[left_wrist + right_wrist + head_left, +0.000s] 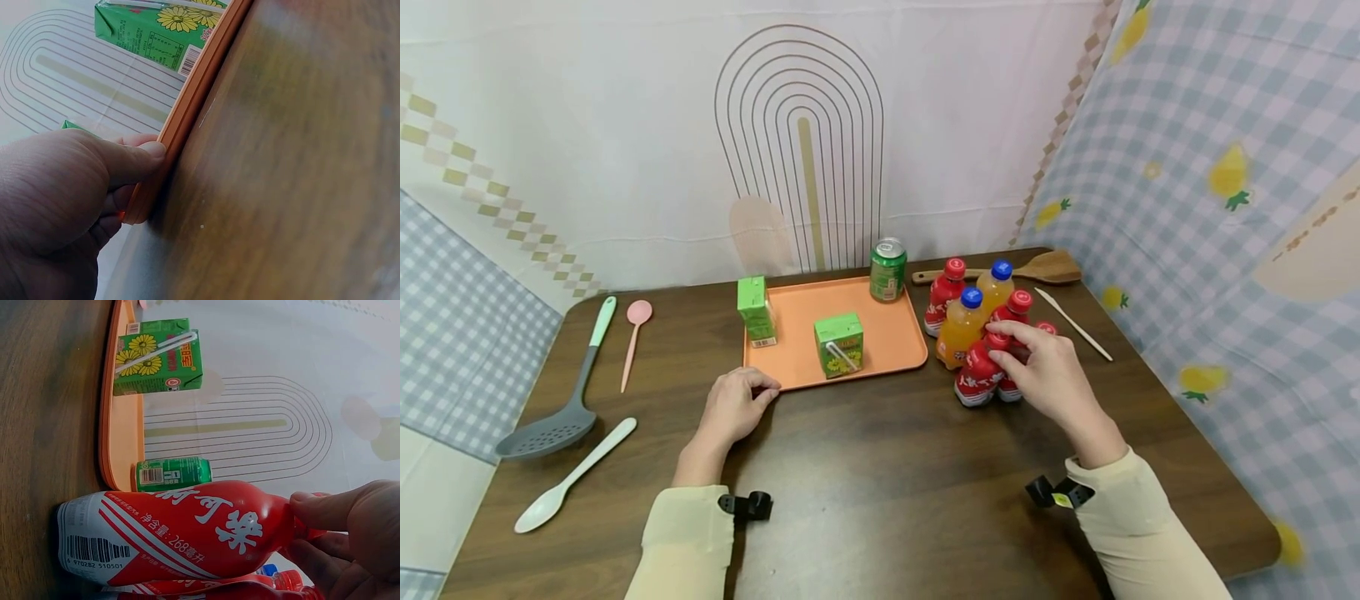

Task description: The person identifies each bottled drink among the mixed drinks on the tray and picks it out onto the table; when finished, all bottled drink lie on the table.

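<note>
At the near left corner of the orange tray (797,304), my left hand (733,406) pinches the rim, as the left wrist view shows. My right hand (1051,372) grips the neck of a red cola bottle (181,531), the nearest in a cluster to the right of the tray. In that cluster stand several red bottles (944,296) and two orange drink bottles (962,329) with blue caps. The tray bears a green juice box (839,346) with a straw, another green juice box (756,312) at its left edge, and a green can (887,271) at its back right corner.
On the left lie a slotted turner (561,425), a pink spoon (638,315) and a white spoon (576,475). Behind and beside the bottles are a wooden spatula (1048,267) and a pale knife (1073,323). A patterned cloth wall (647,150) borders the table's back.
</note>
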{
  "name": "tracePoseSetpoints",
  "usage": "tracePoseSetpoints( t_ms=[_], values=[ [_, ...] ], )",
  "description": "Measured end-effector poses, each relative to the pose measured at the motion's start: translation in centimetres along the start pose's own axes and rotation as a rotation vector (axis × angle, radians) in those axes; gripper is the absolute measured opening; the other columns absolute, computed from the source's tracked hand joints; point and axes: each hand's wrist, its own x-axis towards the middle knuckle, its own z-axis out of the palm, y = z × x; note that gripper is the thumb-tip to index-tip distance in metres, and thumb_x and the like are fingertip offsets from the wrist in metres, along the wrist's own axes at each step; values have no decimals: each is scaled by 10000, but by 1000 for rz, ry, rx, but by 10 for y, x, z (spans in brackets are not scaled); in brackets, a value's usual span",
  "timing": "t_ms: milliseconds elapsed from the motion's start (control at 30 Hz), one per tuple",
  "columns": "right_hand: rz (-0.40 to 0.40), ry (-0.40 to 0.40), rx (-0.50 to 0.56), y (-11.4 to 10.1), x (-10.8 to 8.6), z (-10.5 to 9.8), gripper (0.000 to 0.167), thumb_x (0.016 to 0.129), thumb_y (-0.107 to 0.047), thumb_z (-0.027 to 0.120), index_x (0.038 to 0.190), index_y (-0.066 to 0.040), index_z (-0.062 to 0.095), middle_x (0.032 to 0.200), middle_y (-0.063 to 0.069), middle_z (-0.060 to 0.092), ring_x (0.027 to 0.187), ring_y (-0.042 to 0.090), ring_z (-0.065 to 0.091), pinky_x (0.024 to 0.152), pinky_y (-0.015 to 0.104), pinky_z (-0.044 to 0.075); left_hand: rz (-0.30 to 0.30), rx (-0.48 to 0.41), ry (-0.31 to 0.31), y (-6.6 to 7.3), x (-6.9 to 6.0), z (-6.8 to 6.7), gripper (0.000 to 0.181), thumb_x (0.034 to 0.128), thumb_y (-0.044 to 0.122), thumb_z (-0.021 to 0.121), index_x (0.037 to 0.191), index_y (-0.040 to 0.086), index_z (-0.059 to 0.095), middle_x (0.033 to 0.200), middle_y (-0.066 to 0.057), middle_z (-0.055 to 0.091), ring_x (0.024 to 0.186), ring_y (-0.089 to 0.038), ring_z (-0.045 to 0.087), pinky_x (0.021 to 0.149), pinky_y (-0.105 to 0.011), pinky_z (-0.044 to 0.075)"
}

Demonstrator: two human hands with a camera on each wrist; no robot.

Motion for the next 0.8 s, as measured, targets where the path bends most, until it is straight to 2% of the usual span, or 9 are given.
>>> tracePoseSetpoints(
  t_ms=[233,567,700,800],
  values=[
    [-23,4,0,0,-3,-2,364,812,-97,775,1164,-120,686,1053,42,710,746,121,643,627,319,555,9,5,3,1,1,-1,40,848,109,733,833,125,766,874,-10,698,919,-262,641,850,-463,484],
    [-54,12,2,0,-3,1,365,807,-113,784,1159,-122,690,1072,28,707,778,124,648,649,346,557,-13,6,-10,-3,-4,-2,53,854,98,723,842,126,767,891,-12,700,950,-278,632,865,-482,470],
    [-76,22,5,-1,-3,1,397,802,-127,791,1183,-125,680,1148,28,683,886,155,658,737,384,555,-15,11,-18,-3,-3,-3,52,855,100,723,847,127,767,894,-13,700,951,-276,632,865,-479,473],
    [-108,70,5,-1,-4,-3,427,795,-142,799,1203,-125,672,1214,28,653,990,188,654,801,382,543,-17,21,-36,-2,-4,-6,58,865,104,712,876,121,766,916,-23,702,961,-281,629,866,-481,474]
  ],
)
